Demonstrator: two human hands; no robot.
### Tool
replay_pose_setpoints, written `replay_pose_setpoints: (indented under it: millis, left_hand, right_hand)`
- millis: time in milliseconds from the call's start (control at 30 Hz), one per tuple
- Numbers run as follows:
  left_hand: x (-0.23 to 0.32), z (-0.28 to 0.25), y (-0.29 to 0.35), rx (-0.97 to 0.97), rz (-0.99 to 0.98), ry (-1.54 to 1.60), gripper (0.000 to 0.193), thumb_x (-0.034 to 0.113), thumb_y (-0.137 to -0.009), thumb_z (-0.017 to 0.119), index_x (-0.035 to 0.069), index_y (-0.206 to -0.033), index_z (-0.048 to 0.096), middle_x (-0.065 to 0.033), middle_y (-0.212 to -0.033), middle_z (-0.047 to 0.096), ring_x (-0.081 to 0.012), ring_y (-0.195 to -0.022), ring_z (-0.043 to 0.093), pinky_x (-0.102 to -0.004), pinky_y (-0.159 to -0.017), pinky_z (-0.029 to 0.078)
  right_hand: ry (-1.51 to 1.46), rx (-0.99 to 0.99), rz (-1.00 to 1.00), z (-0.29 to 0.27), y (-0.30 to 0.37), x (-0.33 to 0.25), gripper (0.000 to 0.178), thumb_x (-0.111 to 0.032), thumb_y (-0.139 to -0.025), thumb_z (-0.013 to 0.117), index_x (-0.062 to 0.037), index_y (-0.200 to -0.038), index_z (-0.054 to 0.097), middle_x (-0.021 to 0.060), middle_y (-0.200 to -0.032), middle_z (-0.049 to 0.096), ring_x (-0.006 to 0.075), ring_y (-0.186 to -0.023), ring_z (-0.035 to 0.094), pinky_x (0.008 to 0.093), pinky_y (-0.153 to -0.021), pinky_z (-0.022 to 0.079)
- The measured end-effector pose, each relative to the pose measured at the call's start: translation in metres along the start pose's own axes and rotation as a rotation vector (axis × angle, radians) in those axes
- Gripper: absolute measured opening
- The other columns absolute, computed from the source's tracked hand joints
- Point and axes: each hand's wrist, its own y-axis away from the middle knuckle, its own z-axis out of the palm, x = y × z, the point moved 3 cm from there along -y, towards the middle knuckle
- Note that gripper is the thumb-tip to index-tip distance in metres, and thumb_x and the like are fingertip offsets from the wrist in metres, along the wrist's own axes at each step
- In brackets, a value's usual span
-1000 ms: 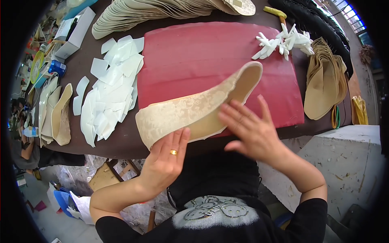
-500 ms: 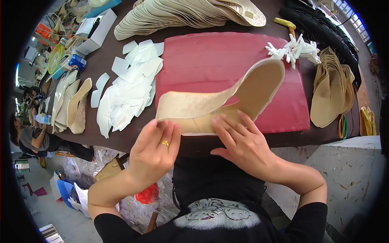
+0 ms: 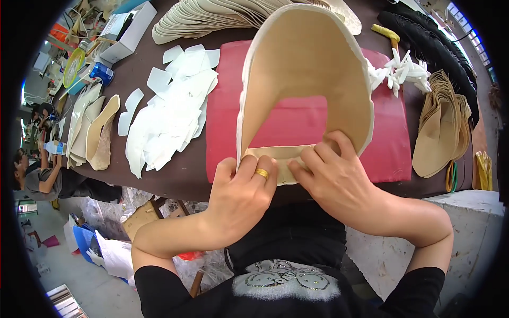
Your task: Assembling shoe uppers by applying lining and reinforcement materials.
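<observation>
A beige shoe upper (image 3: pixel 313 50) stands in a tall open arch over the red pad (image 3: pixel 225 106), its smooth tan inner side toward me and a pale edge running round it. Its near part is a short cream strip at the front edge of the pad. My left hand (image 3: pixel 244 188), with a gold ring, pinches the left end of this strip with curled fingers. My right hand (image 3: pixel 339 177) grips the strip's right side, fingers bent over it and thumb in front. Through the arch a patch of the red pad shows.
White cut sheets (image 3: pixel 169 106) lie heaped left of the pad, with beige pieces (image 3: pixel 101 135) beyond. Uppers (image 3: pixel 212 21) are stacked at the back. White sticks (image 3: pixel 400 74), a yellow-ended tool (image 3: pixel 386 33), black pieces (image 3: pixel 424 40) and tan pieces (image 3: pixel 437 130) lie right. A person (image 3: pixel 42 177) is far left.
The upper has swung from lying sideways to standing upright and open toward me. Both hands have moved closer together along its near edge, and the right fingers have curled around it.
</observation>
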Motion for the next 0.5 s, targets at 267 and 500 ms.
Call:
replay_pose_setpoints:
  millis: [267, 500]
  left_hand:
    - [-0.002, -0.022, 0.003, 0.082, 0.024, 0.125, 0.011, 0.011, -0.076, 0.066, 0.005, -0.085, 0.064, -0.0062, -0.077, 0.056, -0.0198, -0.075, 0.05, -0.0619, -0.101, 0.038]
    - [-0.149, -0.101, 0.065, 0.601, -0.197, 0.106, 0.024, 0.004, -0.078, 0.066, 0.007, -0.101, 0.069, -0.0009, -0.086, 0.063, -0.0218, -0.084, 0.055, -0.0381, -0.08, 0.047]
  right_hand:
    - [-0.213, -0.077, -0.057, -0.04, -0.023, -0.004, 0.024, -0.014, -0.074, 0.065, -0.0068, -0.096, 0.067, 0.0081, -0.09, 0.053, 0.0241, -0.083, 0.053, 0.047, -0.103, 0.034]
    - [-0.154, 0.475, 0.215, -0.127, -0.009, -0.018, 0.031, 0.0, -0.074, 0.068, -0.0031, -0.105, 0.066, 0.0089, -0.108, 0.064, 0.024, -0.097, 0.061, 0.0543, -0.111, 0.032]
